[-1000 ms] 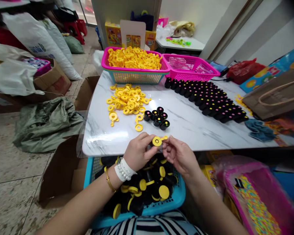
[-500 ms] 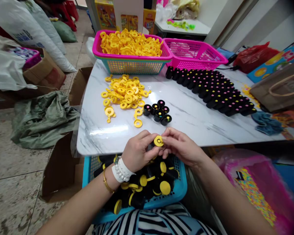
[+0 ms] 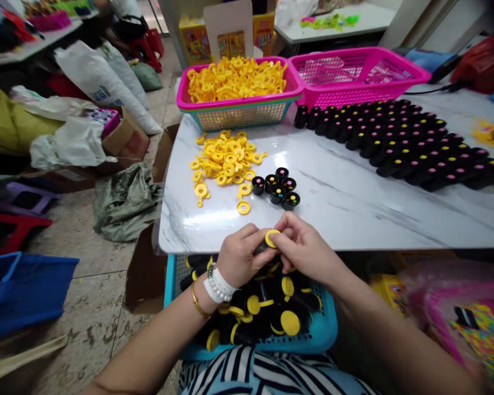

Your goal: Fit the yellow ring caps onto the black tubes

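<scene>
From my remote station, scanning left to right. On the floor at far left I see a blue bin [image 3: 20,285], and further in a crumpled green sack [image 3: 125,200] lying beside an open cardboard box [image 3: 142,274].

At the tabletop [image 3: 354,214], a loose pile of yellow rings [image 3: 226,159] lies on the left part, in front of a pink basket [image 3: 236,101] heaped with more of the same rings. Just right of the pile stands a small cluster of five black caps [image 3: 276,189] with coloured dots on top.

At the near edge of the tabletop, my left hand [image 3: 241,255], with a white bead bracelet at the wrist, is curled closed around a dark part, mostly hidden in the fingers. My right hand [image 3: 307,249] meets it, fingertips pinching a yellow disc [image 3: 270,237] that sits on top of that dark part. Both hands touch the piece, held above the blue basket [image 3: 321,329] on my lap, which is filled with black pieces carrying yellow discs.

Further right, a second pink basket [image 3: 356,74] stands at the back of the tabletop, touching the first. In front of it, rows of black caps [image 3: 399,142] run diagonally toward the right edge.
</scene>
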Available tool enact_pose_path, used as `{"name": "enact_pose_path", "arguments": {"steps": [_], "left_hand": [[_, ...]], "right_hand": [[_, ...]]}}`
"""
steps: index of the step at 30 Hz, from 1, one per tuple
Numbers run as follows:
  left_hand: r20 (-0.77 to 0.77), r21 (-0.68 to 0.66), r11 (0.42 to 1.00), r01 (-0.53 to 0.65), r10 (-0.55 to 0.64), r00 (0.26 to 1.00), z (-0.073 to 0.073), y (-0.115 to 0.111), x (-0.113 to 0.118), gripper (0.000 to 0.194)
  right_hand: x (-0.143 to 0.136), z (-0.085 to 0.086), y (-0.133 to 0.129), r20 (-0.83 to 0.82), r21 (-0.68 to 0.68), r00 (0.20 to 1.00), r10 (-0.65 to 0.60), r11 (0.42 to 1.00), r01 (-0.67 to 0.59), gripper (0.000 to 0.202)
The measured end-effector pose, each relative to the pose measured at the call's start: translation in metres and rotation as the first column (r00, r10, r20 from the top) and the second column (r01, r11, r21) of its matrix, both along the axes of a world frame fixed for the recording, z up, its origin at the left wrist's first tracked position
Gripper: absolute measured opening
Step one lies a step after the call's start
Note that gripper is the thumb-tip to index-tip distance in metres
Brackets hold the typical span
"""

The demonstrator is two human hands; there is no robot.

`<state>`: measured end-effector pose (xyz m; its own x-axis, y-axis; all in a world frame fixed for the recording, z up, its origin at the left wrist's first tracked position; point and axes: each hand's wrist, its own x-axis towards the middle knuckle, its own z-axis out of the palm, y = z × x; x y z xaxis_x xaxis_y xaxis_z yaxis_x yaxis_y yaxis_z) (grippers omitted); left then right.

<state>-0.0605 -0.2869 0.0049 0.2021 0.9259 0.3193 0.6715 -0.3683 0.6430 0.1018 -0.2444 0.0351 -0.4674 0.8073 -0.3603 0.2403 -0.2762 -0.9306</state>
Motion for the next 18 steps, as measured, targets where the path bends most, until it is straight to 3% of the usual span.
{"name": "enact_pose_path", "arguments": {"steps": [3, 6, 9, 11, 14, 18], "left_hand": [[-0.016, 0.026, 1.0, -0.005, 0.006, 1.0, -0.001, 0.0, 0.001, 0.023], [-0.051, -0.035, 0.998, 0.049, -0.051, 0.997, 0.01, -0.005, -0.001, 0.02], [-0.086, -0.09, 0.984, 0.157, -0.165, 0.983, 0.024, -0.01, -0.009, 0.043], [-0.133, -0.022, 0.997, 0.069, -0.072, 0.989, 0.028, -0.008, -0.019, 0.048], [-0.241, 0.156, 0.977, -0.146, 0.181, 0.953, 0.021, 0.007, -0.038, 0.035], [-0.331, 0.201, 0.972, -0.125, 0.187, 0.925, 0.009, 0.028, -0.048, 0.018]], "right_hand": [[-0.001, -0.002, -0.001, -0.009, 0.077, 0.999, -0.039, 0.996, 0.039, 0.017], [0.006, -0.003, -0.004, -0.049, 0.076, 0.998, 0.024, 0.997, -0.02, 0.016], [0.017, -0.004, -0.016, -0.132, -0.02, 0.982, 0.137, 0.99, -0.14, 0.017], [0.022, -0.009, -0.031, -0.135, -0.008, 0.975, 0.178, 0.983, -0.181, 0.014], [0.024, -0.016, -0.055, -0.048, 0.14, 0.974, 0.223, 0.967, -0.214, 0.015], [0.024, -0.022, -0.066, -0.02, 0.248, 0.995, 0.101, 0.964, -0.093, 0.016]]}}
